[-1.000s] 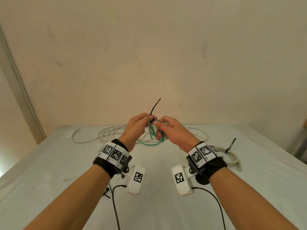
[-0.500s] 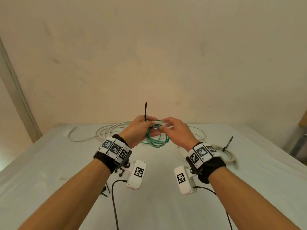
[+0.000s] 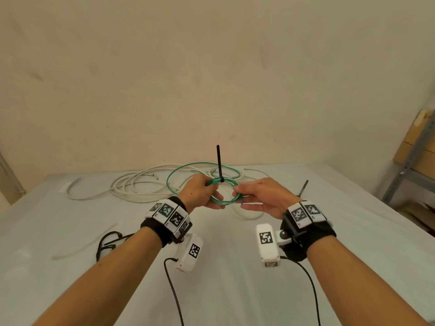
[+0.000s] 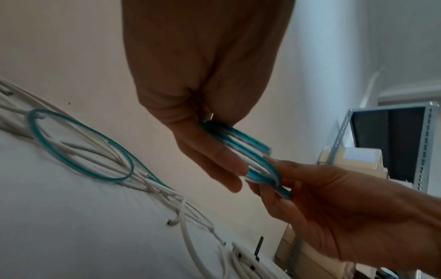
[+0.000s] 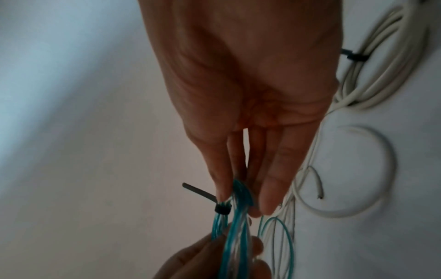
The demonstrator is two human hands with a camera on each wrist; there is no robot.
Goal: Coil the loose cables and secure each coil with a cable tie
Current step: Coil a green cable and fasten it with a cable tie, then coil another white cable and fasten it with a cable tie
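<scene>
A small green cable coil [image 3: 224, 191] hangs in the air between both hands above the table. A black cable tie [image 3: 219, 164] is cinched round its top, its tail sticking straight up. My left hand [image 3: 202, 194] pinches the coil's left side [image 4: 229, 139] between thumb and fingers. My right hand [image 3: 256, 196] pinches the right side [image 5: 238, 200] with thumb and fingertips; the tie's head [image 5: 223, 209] sits just beside them. A loose green cable [image 3: 188, 171] and a heap of white cables [image 3: 131, 184] lie behind on the table.
A white coil [image 3: 249, 214] bound with a black tie [image 3: 302, 188] lies under my right hand. A black cord [image 3: 108, 243] lies near my left forearm. The white table [image 3: 223, 290] meets a beige wall; metal shelving [image 3: 409, 165] stands at the right.
The hands have drawn apart and dropped a little, showing the green coil as a round ring. The tie's tail, slanted a second ago, now stands upright from the coil's top.
</scene>
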